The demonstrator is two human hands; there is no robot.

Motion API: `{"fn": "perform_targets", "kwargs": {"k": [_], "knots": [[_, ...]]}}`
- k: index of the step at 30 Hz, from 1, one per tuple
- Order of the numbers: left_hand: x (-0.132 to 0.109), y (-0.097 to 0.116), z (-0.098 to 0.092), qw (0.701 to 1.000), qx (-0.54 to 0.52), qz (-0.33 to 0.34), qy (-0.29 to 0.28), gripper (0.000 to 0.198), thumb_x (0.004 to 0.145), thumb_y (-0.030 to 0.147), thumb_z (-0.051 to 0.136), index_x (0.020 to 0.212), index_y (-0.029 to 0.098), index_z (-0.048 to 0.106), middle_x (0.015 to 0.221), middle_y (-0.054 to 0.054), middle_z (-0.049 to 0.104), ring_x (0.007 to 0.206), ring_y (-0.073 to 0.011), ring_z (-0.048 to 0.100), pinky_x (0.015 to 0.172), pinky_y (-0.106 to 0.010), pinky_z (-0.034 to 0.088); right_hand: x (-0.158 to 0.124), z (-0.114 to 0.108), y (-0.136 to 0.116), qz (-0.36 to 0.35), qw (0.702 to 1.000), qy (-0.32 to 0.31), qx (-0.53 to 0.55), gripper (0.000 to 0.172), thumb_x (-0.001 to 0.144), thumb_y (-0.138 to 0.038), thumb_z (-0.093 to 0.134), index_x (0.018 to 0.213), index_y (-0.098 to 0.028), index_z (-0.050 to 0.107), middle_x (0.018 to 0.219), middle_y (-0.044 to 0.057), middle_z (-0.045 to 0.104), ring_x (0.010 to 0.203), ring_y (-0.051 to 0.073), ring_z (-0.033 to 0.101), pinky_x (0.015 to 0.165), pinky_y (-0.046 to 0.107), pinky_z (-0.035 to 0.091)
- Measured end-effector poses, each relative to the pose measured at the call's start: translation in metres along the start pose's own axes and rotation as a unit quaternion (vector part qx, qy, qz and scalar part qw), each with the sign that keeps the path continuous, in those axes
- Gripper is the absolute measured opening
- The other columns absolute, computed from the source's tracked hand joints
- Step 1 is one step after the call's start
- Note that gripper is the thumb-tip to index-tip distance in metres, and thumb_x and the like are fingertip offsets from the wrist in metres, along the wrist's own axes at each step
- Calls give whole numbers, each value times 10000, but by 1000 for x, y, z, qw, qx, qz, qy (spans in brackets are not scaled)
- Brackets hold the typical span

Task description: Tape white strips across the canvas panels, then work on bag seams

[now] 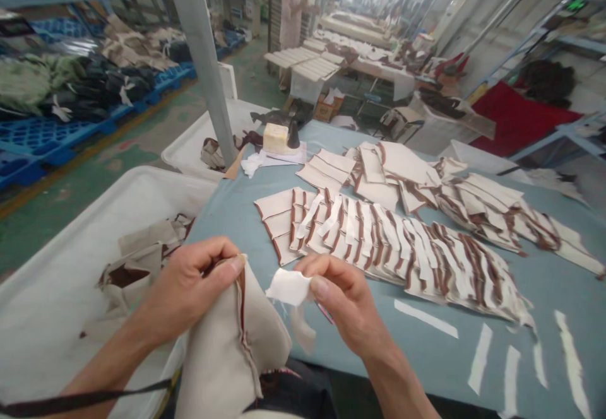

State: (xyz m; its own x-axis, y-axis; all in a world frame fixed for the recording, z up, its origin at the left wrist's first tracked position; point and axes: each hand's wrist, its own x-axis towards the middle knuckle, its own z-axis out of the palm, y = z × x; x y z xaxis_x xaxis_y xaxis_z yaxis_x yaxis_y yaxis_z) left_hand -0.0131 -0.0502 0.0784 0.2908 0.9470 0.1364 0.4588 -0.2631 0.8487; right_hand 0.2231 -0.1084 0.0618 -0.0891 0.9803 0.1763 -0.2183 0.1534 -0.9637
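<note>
My left hand (203,286) pinches the top edge of a beige sewn fabric piece (213,356) with a brown inner seam, which hangs down over my lap. In my right hand (348,302), a white strip (288,286) is held between thumb and fingers, just right of the fabric and apart from it. The strip's lower end curls downward and is blurred. Behind my right hand, a long row of overlapping beige panels (379,239) with brown edges and white strips lies on the blue-grey table (360,349).
Loose white strips (426,318) lie at the table's front right. A heap of beige pieces (398,166) covers its far side, near a yellowish block (275,138). A white bin (156,185) with sewn pieces stands at left, beside a metal post (201,53). A person (291,12) stands farther back.
</note>
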Motion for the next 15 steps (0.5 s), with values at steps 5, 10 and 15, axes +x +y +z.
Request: {"fn": "perform_targets", "kwargs": {"k": [5, 10, 15], "knots": [[23, -1, -4, 999, -29, 24, 23, 357, 904, 469, 610, 668, 213, 689, 615, 10, 674, 586, -173, 593, 574, -255, 433, 19, 22, -11, -10, 999, 43, -25, 412, 962, -596, 821, 859, -205, 739, 724, 9, 736, 662, 132, 640, 675, 239, 536], [20, 4, 7, 992, -112, -6, 55, 364, 890, 486, 626, 685, 198, 713, 606, 1, 662, 550, -164, 551, 535, -254, 420, 20, 37, -5, 52, 996, 71, 27, 440, 932, -618, 843, 909, -208, 685, 552, -47, 656, 433, 81, 480, 471, 187, 434], [6, -2, 18, 985, -160, -21, 60, 356, 913, 472, 627, 725, 189, 734, 625, 1, 662, 562, -159, 539, 531, -248, 416, 6, 43, 13, 105, 990, 87, 44, 457, 927, -630, 832, 954, -228, 616, 529, -64, 649, 369, 62, 393, 390, 161, 336]]}}
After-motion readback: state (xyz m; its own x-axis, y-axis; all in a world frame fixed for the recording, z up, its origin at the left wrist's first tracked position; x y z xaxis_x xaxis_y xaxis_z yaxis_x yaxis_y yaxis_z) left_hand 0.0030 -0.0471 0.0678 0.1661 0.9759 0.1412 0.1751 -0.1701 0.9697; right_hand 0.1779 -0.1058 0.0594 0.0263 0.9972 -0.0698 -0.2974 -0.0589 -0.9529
